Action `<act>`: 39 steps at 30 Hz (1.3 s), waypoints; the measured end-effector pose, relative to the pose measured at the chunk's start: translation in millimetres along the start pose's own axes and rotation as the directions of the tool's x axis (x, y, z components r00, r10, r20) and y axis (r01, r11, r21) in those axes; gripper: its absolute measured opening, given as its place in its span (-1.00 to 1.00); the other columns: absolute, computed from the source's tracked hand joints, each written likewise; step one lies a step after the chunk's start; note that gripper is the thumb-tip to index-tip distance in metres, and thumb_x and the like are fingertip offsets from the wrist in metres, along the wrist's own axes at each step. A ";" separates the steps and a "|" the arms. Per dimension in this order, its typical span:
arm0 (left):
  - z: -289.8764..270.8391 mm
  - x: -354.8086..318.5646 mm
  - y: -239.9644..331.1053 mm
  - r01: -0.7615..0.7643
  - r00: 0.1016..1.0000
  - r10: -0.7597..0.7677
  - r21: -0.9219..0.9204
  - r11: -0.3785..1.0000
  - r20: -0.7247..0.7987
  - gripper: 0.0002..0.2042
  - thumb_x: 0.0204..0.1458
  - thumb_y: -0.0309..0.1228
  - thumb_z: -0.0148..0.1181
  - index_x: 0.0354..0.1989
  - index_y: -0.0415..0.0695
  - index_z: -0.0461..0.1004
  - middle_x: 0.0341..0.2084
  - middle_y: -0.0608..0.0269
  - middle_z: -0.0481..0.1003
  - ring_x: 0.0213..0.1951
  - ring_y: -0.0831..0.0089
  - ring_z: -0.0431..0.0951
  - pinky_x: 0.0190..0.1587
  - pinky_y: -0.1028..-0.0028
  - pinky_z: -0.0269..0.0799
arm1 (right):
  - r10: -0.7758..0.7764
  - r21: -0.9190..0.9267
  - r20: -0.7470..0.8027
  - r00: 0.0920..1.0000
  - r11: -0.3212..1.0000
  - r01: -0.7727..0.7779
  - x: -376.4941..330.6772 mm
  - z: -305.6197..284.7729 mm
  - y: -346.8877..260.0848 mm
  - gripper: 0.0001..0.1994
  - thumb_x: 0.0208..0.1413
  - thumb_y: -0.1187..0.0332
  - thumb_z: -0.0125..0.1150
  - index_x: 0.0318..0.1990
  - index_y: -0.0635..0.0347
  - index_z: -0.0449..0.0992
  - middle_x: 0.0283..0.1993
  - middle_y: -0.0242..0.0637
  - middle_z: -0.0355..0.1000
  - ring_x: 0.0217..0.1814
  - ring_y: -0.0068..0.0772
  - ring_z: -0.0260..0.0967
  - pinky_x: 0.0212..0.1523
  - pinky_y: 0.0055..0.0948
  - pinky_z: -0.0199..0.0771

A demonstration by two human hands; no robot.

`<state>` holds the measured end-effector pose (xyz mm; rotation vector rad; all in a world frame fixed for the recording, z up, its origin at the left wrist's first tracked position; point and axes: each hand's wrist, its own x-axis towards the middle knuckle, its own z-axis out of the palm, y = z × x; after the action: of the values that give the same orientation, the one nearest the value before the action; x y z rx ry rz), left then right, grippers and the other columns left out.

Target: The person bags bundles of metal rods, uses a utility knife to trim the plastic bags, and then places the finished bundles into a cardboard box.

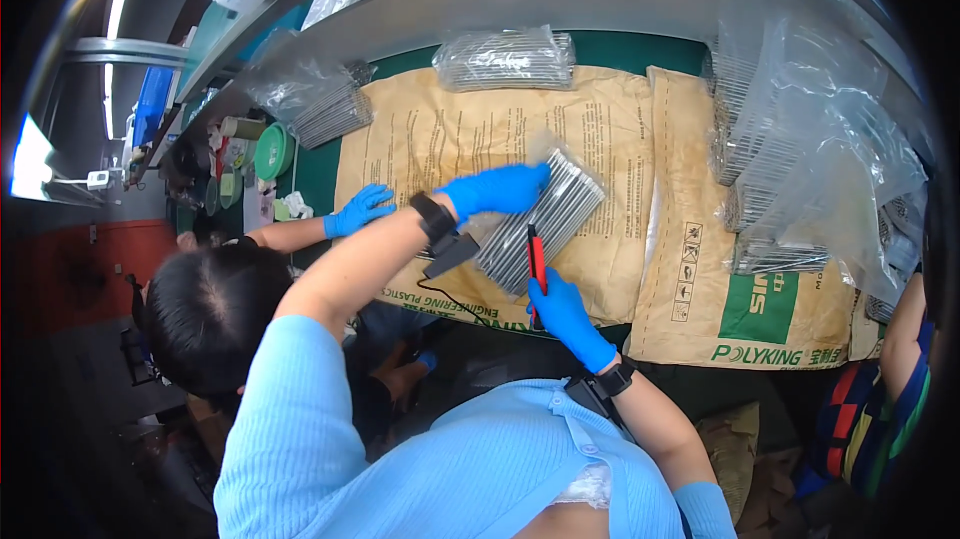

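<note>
A bundle of shiny metal rods [560, 201] in a clear plastic bag lies slanted on a brown paper sack spread over the bench. My left hand [497, 189], in a blue glove, reaches across to the bundle's far end, its fingers closed on the bag there. In my gloved right hand [572, 327] is a red utility knife [538, 261] with a dark tip, pointing away from me over the bundle's near right side. Whether its tip touches the bag I cannot tell.
Another bagged rod bundle [505, 61] lies at the back; one more [330, 114] sits back left. Several bundles [750, 129] under loose plastic fill the right. A co-worker's gloved hand [360, 211] rests at the left; another person's arm [903, 334] shows at far right. A green bowl [273, 152] stands left.
</note>
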<state>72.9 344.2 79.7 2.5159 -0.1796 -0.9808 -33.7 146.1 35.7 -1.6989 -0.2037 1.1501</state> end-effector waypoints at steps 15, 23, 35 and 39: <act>129.1 -77.3 -117.8 0.324 0.652 -0.529 -0.431 0.842 -0.544 -0.14 -0.33 -0.03 0.32 0.13 -0.28 0.10 0.01 -0.13 0.25 0.08 0.05 0.23 0.09 0.19 0.14 | -0.508 -0.181 -0.196 0.839 0.859 0.479 122.0 -72.8 -65.4 -0.58 -0.08 0.30 0.17 -0.02 0.21 0.33 -0.10 -0.07 0.34 -0.11 -0.15 0.34 -0.14 -0.34 0.33; 165.7 -51.0 -97.8 -0.171 0.687 -0.703 -0.981 0.087 -0.182 -0.52 -0.08 -0.34 0.16 0.01 -0.31 0.24 -0.22 0.11 0.38 -0.17 0.40 0.38 -0.13 0.48 0.31 | -0.619 -0.679 0.045 0.784 0.557 0.479 241.1 -103.3 -47.2 -0.50 -0.10 0.15 0.18 0.01 0.18 0.34 -0.18 0.03 0.39 -0.13 -0.11 0.37 -0.10 -0.30 0.33; 146.8 -83.6 -19.2 -0.717 0.473 -0.767 -0.695 -0.050 -0.433 -0.85 0.08 -0.39 -0.07 -0.33 -0.20 0.37 -0.42 0.32 0.39 -0.35 0.50 0.35 -0.17 0.51 0.27 | -0.390 -0.084 -0.419 0.820 0.916 0.393 87.4 -98.4 -73.4 -0.72 -0.06 0.19 0.19 -0.39 0.27 0.44 -0.59 -0.31 0.38 -0.53 -0.51 0.31 -0.49 -0.44 0.29; 114.0 -84.9 9.7 -0.741 0.526 -0.733 -0.655 -0.145 -0.432 -0.85 0.08 -0.36 -0.07 -0.39 -0.16 0.37 -0.48 0.36 0.37 -0.37 0.52 0.35 -0.20 0.51 0.27 | -0.280 0.164 -0.438 0.854 0.910 0.382 44.2 -112.4 -90.3 -0.76 -0.04 0.22 0.17 -0.50 0.24 0.40 -0.63 -0.41 0.30 -0.59 -0.59 0.23 -0.54 -0.54 0.22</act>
<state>-66.1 319.0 61.3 0.8633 0.7263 0.5115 109.0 141.9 84.1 -1.5635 -0.0851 0.5214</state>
